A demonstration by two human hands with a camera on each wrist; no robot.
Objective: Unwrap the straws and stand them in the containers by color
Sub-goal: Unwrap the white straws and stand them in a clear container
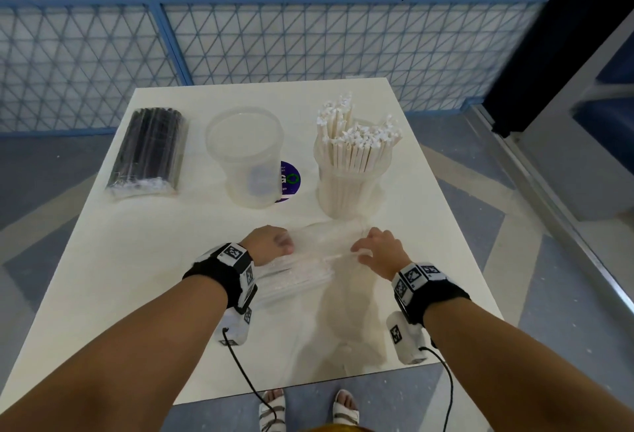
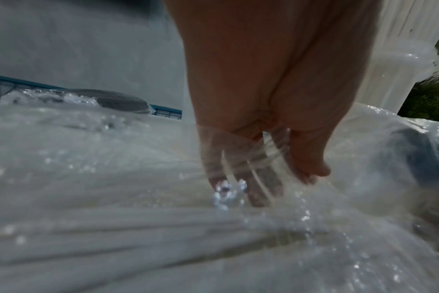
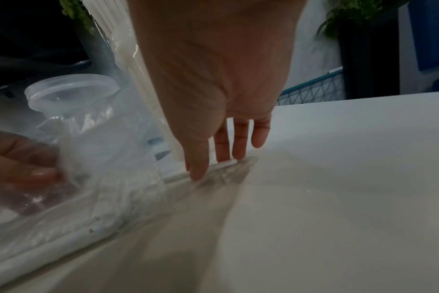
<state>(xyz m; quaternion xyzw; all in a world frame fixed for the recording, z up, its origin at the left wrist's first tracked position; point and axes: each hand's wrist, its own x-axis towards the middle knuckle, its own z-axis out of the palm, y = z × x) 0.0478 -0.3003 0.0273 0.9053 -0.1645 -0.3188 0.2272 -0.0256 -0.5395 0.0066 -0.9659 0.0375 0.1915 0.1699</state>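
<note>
A clear plastic wrapper (image 1: 319,236) with white straws (image 1: 295,274) in it lies on the white table (image 1: 137,260) between my hands. My left hand (image 1: 274,243) grips the wrapper's open end; in the left wrist view its fingers (image 2: 253,190) show through the film while the thumb lies outside. My right hand (image 1: 363,251) pinches the end of one white straw (image 3: 226,164) at the wrapper's mouth. Behind stand an empty clear container (image 1: 245,157) and a clear container (image 1: 353,188) full of white straws. A sealed pack of black straws (image 1: 147,150) lies at the far left.
A round purple sticker (image 1: 290,179) lies on the table behind the empty container. A blue mesh fence (image 1: 308,40) runs beyond the far edge. The table's front edge (image 1: 308,385) is near my feet. Cables hang from both wrist cameras.
</note>
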